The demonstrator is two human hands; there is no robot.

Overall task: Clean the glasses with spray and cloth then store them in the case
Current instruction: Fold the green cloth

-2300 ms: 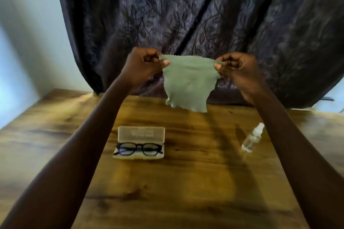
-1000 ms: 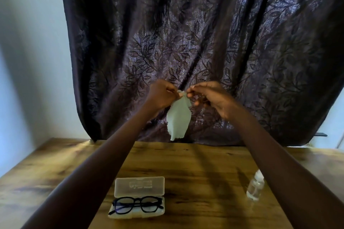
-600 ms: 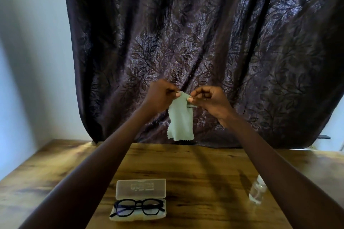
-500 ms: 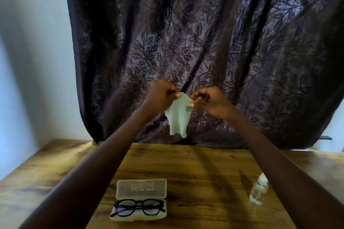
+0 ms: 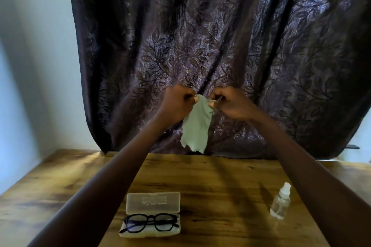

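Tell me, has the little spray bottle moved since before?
No. The spray bottle stands where it did, the same way right of the open case on the table; only the camera tilted.

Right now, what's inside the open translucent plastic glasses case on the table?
Black-framed glasses lie across the lower half of the translucent plastic case; its lid is open. The frames and lenses cover the tray floor, so anything beneath cannot be seen.

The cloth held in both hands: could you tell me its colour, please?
The cloth is plain pale green, seen best in the head view.
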